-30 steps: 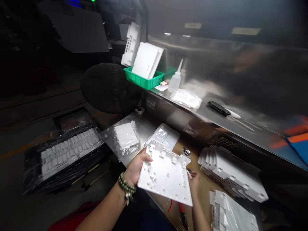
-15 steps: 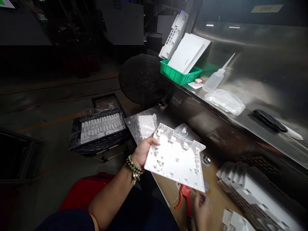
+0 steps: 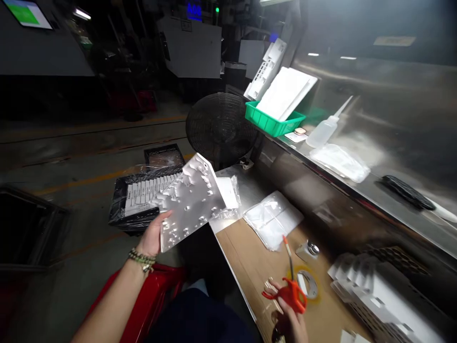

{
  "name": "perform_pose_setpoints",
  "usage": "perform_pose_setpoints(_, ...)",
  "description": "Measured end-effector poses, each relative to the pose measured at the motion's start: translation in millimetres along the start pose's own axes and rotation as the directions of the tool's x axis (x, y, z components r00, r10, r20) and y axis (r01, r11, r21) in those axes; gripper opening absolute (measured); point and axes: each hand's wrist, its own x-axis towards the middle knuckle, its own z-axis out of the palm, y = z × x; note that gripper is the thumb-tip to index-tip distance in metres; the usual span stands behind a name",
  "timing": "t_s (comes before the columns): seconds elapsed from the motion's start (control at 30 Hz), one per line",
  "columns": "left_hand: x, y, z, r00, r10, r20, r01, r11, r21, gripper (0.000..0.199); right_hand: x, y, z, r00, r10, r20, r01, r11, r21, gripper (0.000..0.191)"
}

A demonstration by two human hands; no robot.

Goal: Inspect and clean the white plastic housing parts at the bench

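Left hand (image 3: pixel 152 239): grip clenched on panel (image 3: pixel 194 200), left of frame centre
Right hand (image 3: pixel 295 324): grip apparently around red tool (image 3: pixel 294 294), blurred, lower right

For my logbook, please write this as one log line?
left hand: holds panel | right hand: holds red tool | tape: on bench

A flat white panel (image 3: pixel 193 209), greyed by shade, slants in the air beside the counter (image 3: pixel 235 252), its clip-studded face showing. Over the counter is an orange-red looped tool (image 3: pixel 293 294); a thin orange-tipped shaft (image 3: pixel 289 257) extends away, seemingly part of it.
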Motion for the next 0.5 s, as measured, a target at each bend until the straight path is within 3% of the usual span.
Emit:
perform_pose_setpoints(0.1,11.0,3.3,-44.2,0.973,0.093,-0.213,-0.085,0.995,0.045,0.038,-9.2,-53.5,42.1,0.958,0.023,0.285,-0.003,0.998,-0.070,0.060)
perform_pose_setpoints(0.17,25.9,-5.1,-67.0,0.928,0.124,-0.350,-0.105,0.992,0.073,0.037,-13.4,-82.6,75.4,0.887,0.072,0.456,0.087,0.944,-0.319,0.065)
perform_pose_setpoints(0.2,34.6,-12.0,-76.3,0.905,0.125,-0.406,-0.103,0.992,0.076,0.034,-15.1,-93.0,92.2,0.855,0.112,0.506,0.161,0.871,-0.464,0.063)
perform_pose_setpoints(0.27,51.4,-28.7,-91.3,0.866,0.106,-0.489,-0.087,0.994,0.061,0.028,-17.9,-104.5,122.8,0.826,0.190,0.531,0.298,0.653,-0.697,0.056)
perform_pose_setpoints(0.33,64.5,-46.4,-103.2,0.836,0.076,-0.543,-0.071,0.997,0.030,0.030,-19.7,-105.6,145.5,0.841,0.220,0.494,0.361,0.451,-0.816,0.053)
perform_pose_setpoints(0.37,68.9,-54.7,-108.7,0.825,0.061,-0.562,-0.065,0.998,0.014,0.032,-20.1,-103.8,152.8,0.850,0.218,0.480,0.375,0.391,-0.841,0.052)
perform_pose_setpoints(0.43,74.2,-68.9,-119.6,0.807,0.035,-0.590,-0.053,0.999,-0.014,0.033,-19.4,-98.7,159.9,0.852,0.218,0.475,0.381,0.364,-0.850,0.050)
perform_pose_setpoints(0.5,76.3,-79.2,-130.5,0.792,0.015,-0.611,-0.044,0.998,-0.033,0.032,-17.2,-94.1,159.4,0.841,0.245,0.482,0.367,0.396,-0.842,0.049)
